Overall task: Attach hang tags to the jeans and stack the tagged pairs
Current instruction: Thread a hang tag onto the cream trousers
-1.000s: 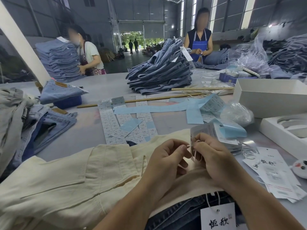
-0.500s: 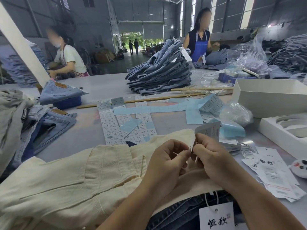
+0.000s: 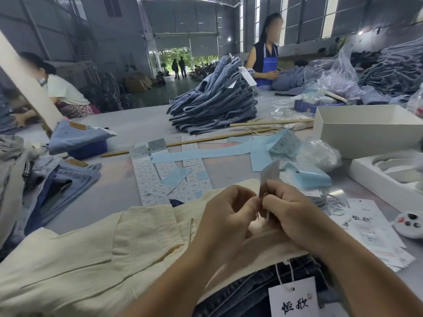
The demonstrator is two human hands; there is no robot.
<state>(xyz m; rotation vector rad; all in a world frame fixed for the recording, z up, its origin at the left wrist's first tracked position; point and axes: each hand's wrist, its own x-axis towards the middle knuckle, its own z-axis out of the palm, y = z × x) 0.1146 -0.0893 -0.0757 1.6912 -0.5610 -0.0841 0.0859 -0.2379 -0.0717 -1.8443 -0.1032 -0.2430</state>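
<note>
Cream-coloured jeans (image 3: 96, 248) lie across the near table in front of me. Over their waistband my left hand (image 3: 226, 216) and my right hand (image 3: 290, 216) meet fingertip to fingertip. My right hand pinches a white hang tag (image 3: 270, 173) that sticks up, blurred, above the fingers. My left hand pinches the tag's thin string where the fingers meet. Dark blue jeans (image 3: 247, 291) with a tied white tag (image 3: 293, 298) lie under the cream pair at the bottom. Loose hang tags (image 3: 366, 227) lie fanned out to my right.
Sticker sheets and blue paper strips (image 3: 174, 170) cover the table's middle, with wooden sticks (image 3: 201, 139) behind. A tall stack of blue jeans (image 3: 217, 104) stands further back. White boxes (image 3: 366, 129) sit at right, untagged jeans (image 3: 45, 179) at left. Two people work at the far sides.
The hang tag has turned more upright and edge-on in my right hand. Both hands stay pressed together over the waistband. The person at far left bent lower.
</note>
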